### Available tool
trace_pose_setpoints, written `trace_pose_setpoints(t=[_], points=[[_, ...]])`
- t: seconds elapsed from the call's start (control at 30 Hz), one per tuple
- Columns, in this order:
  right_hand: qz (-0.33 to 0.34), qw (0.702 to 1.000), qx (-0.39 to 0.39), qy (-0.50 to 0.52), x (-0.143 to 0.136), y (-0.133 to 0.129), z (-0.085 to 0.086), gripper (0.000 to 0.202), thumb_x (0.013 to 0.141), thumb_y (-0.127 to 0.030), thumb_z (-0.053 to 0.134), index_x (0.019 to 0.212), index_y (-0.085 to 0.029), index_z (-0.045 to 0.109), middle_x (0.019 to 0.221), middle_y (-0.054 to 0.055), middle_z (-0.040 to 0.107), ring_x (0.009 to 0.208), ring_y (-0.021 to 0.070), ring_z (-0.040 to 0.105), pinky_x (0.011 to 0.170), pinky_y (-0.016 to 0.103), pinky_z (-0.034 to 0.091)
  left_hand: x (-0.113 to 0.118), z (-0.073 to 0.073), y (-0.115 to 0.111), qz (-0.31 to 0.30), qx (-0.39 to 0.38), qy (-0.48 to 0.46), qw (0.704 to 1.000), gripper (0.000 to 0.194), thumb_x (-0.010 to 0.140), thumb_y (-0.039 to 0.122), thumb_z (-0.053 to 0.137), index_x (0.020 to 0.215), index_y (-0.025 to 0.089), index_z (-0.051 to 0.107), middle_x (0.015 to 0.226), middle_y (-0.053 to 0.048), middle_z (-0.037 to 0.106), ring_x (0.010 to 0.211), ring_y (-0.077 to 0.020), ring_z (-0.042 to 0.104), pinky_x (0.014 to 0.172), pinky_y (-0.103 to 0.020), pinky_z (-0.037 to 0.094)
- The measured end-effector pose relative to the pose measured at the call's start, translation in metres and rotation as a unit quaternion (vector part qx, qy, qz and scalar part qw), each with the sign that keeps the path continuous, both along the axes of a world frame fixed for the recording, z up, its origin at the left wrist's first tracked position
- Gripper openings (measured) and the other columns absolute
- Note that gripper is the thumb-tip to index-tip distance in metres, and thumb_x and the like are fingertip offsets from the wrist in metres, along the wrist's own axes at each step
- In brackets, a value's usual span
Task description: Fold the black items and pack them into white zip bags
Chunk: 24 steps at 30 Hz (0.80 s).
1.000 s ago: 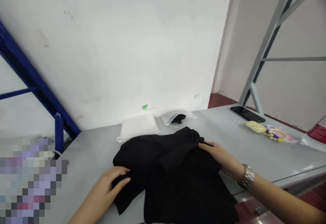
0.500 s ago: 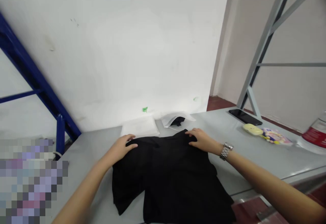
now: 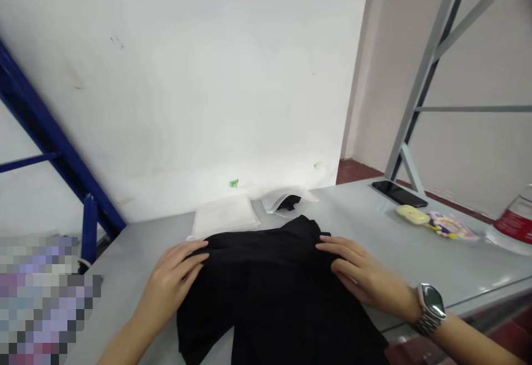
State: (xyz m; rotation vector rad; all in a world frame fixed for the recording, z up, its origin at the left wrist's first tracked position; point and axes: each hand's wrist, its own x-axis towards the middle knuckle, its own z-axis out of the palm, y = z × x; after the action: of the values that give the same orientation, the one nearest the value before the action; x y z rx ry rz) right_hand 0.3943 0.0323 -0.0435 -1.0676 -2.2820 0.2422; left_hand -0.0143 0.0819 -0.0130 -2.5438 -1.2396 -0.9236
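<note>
A black garment (image 3: 274, 287) lies spread on the grey table, running off the bottom of the view. A short sleeve or leg sticks out at its lower left; I cannot tell which. My left hand (image 3: 172, 273) rests at the garment's upper left edge, fingers stretched forward over the cloth. On the upper right edge lies my right hand (image 3: 359, 271), its fingers extended and slightly apart, with a metal-band watch (image 3: 432, 304) on the wrist. Neither hand visibly pinches the cloth. The thumbs are partly hidden.
Behind the garment are a stack of white translucent bags (image 3: 224, 215) and an open bag (image 3: 272, 201) with black material inside. To the right lie a phone (image 3: 399, 193), a yellow case (image 3: 413, 215), a colourful packet (image 3: 451, 226) and a red-labelled bottle (image 3: 515, 221). A blue metal frame (image 3: 54, 138) stands left.
Both hands have come nearer to me along the garment's sides, the right one also shifting right. The garment's upper right corner now looks more bunched. The view has tilted slightly.
</note>
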Motion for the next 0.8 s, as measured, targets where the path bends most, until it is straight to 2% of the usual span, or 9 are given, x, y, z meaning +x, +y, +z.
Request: trace_pose_setpoints(t=[0.07, 0.17, 0.3, 0.43, 0.53, 0.6, 0.67, 0.73, 0.8], points=[[0.017, 0.998, -0.054, -0.015, 0.002, -0.011, 0.000, 0.020, 0.086, -0.016, 0.044, 0.086, -0.026, 0.062, 0.127, 0.002, 0.057, 0.130, 0.0234, 0.039, 0.107, 0.049, 0.033, -0.005, -0.004, -0.018, -0.015, -0.020, 0.037, 0.999, 0.016, 0.084, 0.027, 0.052, 0.087, 0.027, 0.068, 0.112, -0.002, 0.067, 0.112, -0.0245, 0.057, 0.095, -0.040, 0.044], [0.011, 0.989, -0.148, 0.006, 0.003, -0.014, 0.003, 0.013, 0.086, -0.028, 0.051, 0.087, -0.025, 0.063, 0.122, 0.003, 0.060, 0.126, 0.0236, 0.043, 0.105, 0.044, 0.036, -0.012, -0.010, -0.034, -0.008, -0.114, 0.072, 0.991, 0.015, 0.082, 0.034, 0.055, 0.077, 0.026, 0.066, 0.116, -0.001, 0.066, 0.117, -0.0271, 0.053, 0.095, -0.040, 0.044], [-0.098, 0.967, -0.220, 0.085, 0.005, 0.002, 0.000, 0.030, 0.087, -0.045, 0.048, 0.107, -0.027, 0.061, 0.113, 0.005, 0.063, 0.104, 0.0227, 0.057, 0.092, 0.039, 0.045, -0.007, -0.003, -0.030, 0.071, -0.225, 0.011, 0.972, 0.034, 0.091, 0.043, 0.037, 0.092, 0.025, 0.066, 0.093, -0.003, 0.071, 0.094, -0.0235, 0.063, 0.086, -0.036, 0.048], [-0.140, 0.969, -0.200, 0.038, 0.001, 0.021, -0.008, 0.048, 0.070, -0.046, 0.067, 0.112, -0.026, 0.061, 0.110, 0.007, 0.060, 0.105, 0.0270, 0.054, 0.092, 0.042, 0.043, 0.026, 0.019, -0.009, 0.070, -0.280, -0.036, 0.957, 0.033, 0.089, 0.047, 0.040, 0.085, 0.023, 0.061, 0.088, -0.001, 0.068, 0.085, -0.0217, 0.062, 0.078, -0.031, 0.047], [-0.144, 0.974, -0.176, -0.011, -0.007, 0.029, -0.007, 0.028, 0.063, -0.033, 0.071, 0.089, -0.022, 0.066, 0.094, 0.007, 0.061, 0.095, 0.0268, 0.055, 0.086, 0.040, 0.045, 0.062, 0.030, 0.009, -0.015, -0.357, -0.033, 0.933, 0.030, 0.084, 0.049, 0.047, 0.090, 0.023, 0.061, 0.095, -0.001, 0.067, 0.090, -0.0209, 0.061, 0.079, -0.030, 0.046], [-0.142, 0.978, -0.153, -0.017, -0.014, 0.032, 0.003, 0.014, 0.064, -0.023, 0.066, 0.077, -0.021, 0.062, 0.088, 0.005, 0.060, 0.088, 0.0239, 0.055, 0.079, 0.036, 0.046, 0.083, 0.033, 0.021, -0.067, -0.422, 0.001, 0.904, 0.034, 0.077, 0.051, 0.057, 0.096, 0.024, 0.062, 0.100, -0.002, 0.066, 0.092, -0.0219, 0.061, 0.079, -0.030, 0.045], [-0.138, 0.979, -0.153, -0.003, -0.021, 0.034, 0.022, 0.009, 0.067, -0.019, 0.060, 0.075, -0.021, 0.056, 0.080, 0.002, 0.060, 0.077, 0.0196, 0.056, 0.069, 0.032, 0.046, 0.099, 0.034, 0.030, -0.092, -0.457, 0.029, 0.884, 0.042, 0.063, 0.050, 0.070, 0.096, 0.024, 0.065, 0.099, -0.002, 0.066, 0.090, -0.0241, 0.061, 0.075, -0.030, 0.046], [-0.137, 0.978, -0.155, 0.031, -0.027, 0.035, 0.051, 0.007, 0.071, -0.019, 0.056, 0.077, -0.021, 0.052, 0.072, -0.001, 0.058, 0.066, 0.0163, 0.055, 0.060, 0.028, 0.044, 0.108, 0.036, 0.035, -0.110, -0.468, 0.041, 0.876, 0.044, 0.052, 0.045, 0.078, 0.089, 0.023, 0.067, 0.091, -0.002, 0.067, 0.084, -0.0250, 0.062, 0.070, -0.029, 0.045], [-0.137, 0.982, -0.107, 0.079, -0.035, 0.035, 0.082, 0.005, 0.075, -0.021, 0.054, 0.079, -0.021, 0.051, 0.069, -0.002, 0.057, 0.063, 0.0149, 0.054, 0.057, 0.026, 0.042, 0.112, 0.041, 0.037, -0.125, -0.471, 0.041, 0.873, 0.038, 0.057, 0.045, 0.075, 0.085, 0.022, 0.067, 0.088, -0.001, 0.068, 0.082, -0.0242, 0.063, 0.070, -0.029, 0.045]])
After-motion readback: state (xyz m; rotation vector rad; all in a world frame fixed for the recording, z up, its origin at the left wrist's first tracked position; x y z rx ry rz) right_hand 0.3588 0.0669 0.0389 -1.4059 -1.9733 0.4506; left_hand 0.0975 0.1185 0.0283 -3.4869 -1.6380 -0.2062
